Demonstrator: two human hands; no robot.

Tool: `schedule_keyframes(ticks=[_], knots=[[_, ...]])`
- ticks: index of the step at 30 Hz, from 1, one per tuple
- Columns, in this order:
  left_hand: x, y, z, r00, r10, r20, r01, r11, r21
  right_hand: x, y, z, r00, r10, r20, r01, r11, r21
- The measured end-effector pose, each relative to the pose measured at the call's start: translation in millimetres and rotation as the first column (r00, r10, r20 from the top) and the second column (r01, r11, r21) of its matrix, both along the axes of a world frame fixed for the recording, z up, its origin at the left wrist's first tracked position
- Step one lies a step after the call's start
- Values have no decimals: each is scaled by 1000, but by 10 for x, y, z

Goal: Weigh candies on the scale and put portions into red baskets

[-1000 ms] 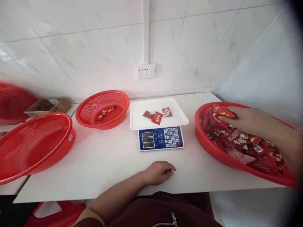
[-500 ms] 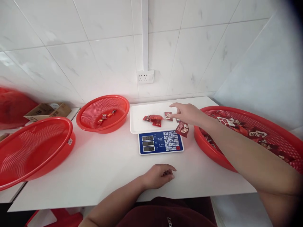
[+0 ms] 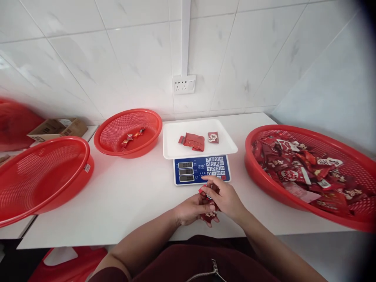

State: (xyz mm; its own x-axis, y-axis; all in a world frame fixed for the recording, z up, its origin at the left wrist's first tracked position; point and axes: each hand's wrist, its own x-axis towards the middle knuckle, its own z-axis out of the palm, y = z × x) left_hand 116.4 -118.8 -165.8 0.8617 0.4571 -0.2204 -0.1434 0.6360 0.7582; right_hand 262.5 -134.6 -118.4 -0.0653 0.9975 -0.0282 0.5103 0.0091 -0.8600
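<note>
In front of my body both hands come together over the near part of the white table. My left hand [image 3: 192, 209] is closed around dark red snack packets [image 3: 209, 216], one showing pale lettering. The fingers of my right hand [image 3: 229, 197] pinch a small bright red packet [image 3: 202, 189] just above them; the fingers partly cover it. Beyond my hands stands a blue-panelled digital scale [image 3: 202, 172] with a white tray [image 3: 173, 150]. Red packets [image 3: 194, 141] lie overlapping on the tray, and a single red-and-white packet [image 3: 213, 137] lies apart to their right.
On the right, a large red basket [image 3: 249, 156] is heaped with snack packets. A red basket [image 3: 101, 150] at back left holds a few small packets. Another red basket [image 3: 84, 156] stands at far left, before a cardboard box [image 3: 58, 129]. A wall socket [image 3: 184, 84] sits behind the scale.
My right hand has drawn back from the tray to my left hand, which now holds packets. Red packets on the tray lie differently, and the scale's top reading has changed.
</note>
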Motion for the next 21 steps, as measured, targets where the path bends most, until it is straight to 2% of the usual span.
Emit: schedule_keyframes(ticks=[4, 7, 11, 13, 15, 18, 21], knots=[[2, 6, 50, 998, -1, -59, 8, 994, 113, 133, -45, 90, 985, 107, -135, -131, 974, -184], [-17, 11, 71, 996, -5, -93, 18, 989, 150, 241, -40, 130, 978, 121, -168, -154, 968, -200], [-47, 22, 33, 991, -2, -133, 21, 991, 135, 379, 113, 151, 979, -66, -191, 54, 996, -69], [-55, 32, 13, 989, 3, -148, 17, 991, 130, 440, 250, 199, 952, -181, -245, 190, 982, 10], [-59, 40, 6, 988, 14, -155, 6, 991, 130, 486, 404, 265, 926, -239, -291, 273, 958, 82], [-63, 48, 25, 987, 25, -157, -3, 991, 137, 525, 638, 332, 954, -199, -223, 241, 954, 179], [-74, 54, 71, 985, 47, -167, -22, 989, 149, 546, 875, 306, 974, -219, 58, 191, 932, 309]])
